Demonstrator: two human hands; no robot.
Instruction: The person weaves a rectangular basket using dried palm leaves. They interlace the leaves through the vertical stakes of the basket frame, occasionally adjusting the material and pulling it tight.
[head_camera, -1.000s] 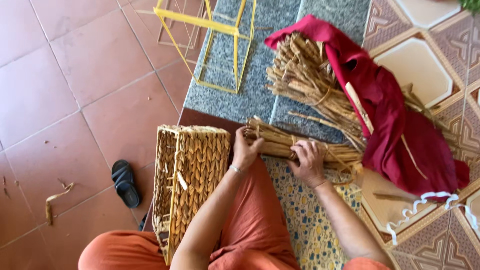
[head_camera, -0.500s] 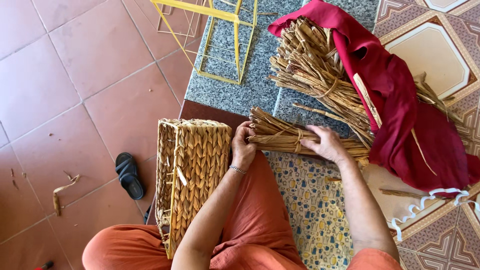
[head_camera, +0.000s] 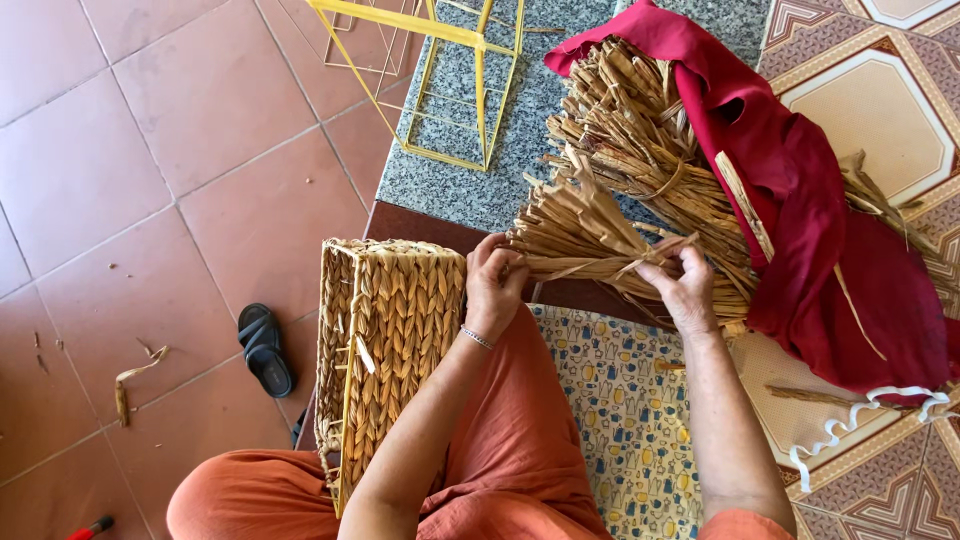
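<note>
— Seen from above: left hand (head_camera: 493, 285) and right hand (head_camera: 685, 290), both on a small bundle of dried straw strands (head_camera: 580, 240) held level over the lap.

— Fingers?

— Left fingers (head_camera: 490, 255) curled narrow around the bundle's near end, just beside the rim of a woven straw basket (head_camera: 385, 340). Right fingers (head_camera: 665, 268) pinched on a thin strand wrapped about the bundle's middle. A bracelet at the left wrist.

— And the basket?

— Rectangular, half-plaited over a yellow frame, lying on its side against the left knee, clothed in orange trousers (head_camera: 520, 450).

— Beyond the hands?

— A far larger heap of straw (head_camera: 640, 130), partly wrapped in a dark red cloth (head_camera: 830, 230), lying just past the bundle and touching it at the far ends. Beneath, a speckled grey stone slab (head_camera: 470, 130) carrying a bare yellow wire frame (head_camera: 450, 90).

— Under the lap?

— A yellow patterned mat (head_camera: 620, 420), printed with small blue shapes. To the right, patterned floor tiles (head_camera: 880, 100) and a white frilled cord (head_camera: 850, 425).

— Left side?

— Plain terracotta floor (head_camera: 130, 180), one black sandal (head_camera: 265, 350) well apart from the basket, a stray scrap of straw (head_camera: 135, 375), and a red-handled tool (head_camera: 92, 527) at the bottom edge, mostly out of view.
</note>
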